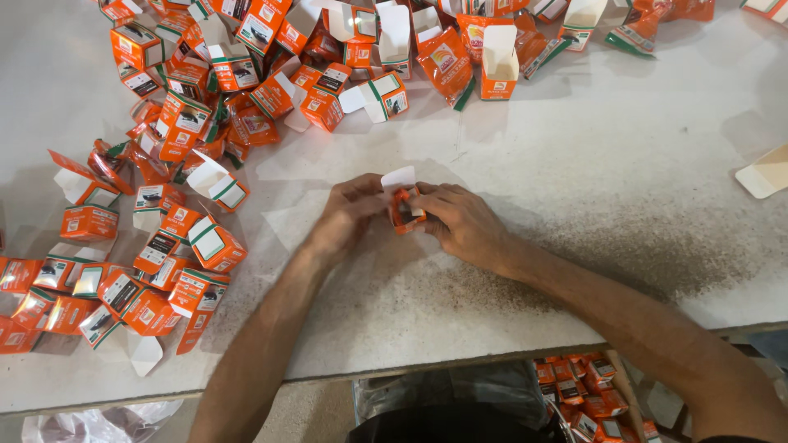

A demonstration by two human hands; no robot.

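Observation:
Both of my hands meet at the middle of a white table (574,164). Between them is one small orange and white carton (404,205) with its white top flap standing open. My left hand (349,215) grips the carton from the left side. My right hand (460,221) holds it from the right, fingers curled around its body. The carton rests on or just above the tabletop; I cannot tell which.
Several orange cartons with open flaps lie in a big heap (189,107) across the left and far side. A flat pale piece (765,172) sits at the right edge. Below the front edge, more orange cartons (583,394) fill a container, and a plastic bag (98,422) lies at the left.

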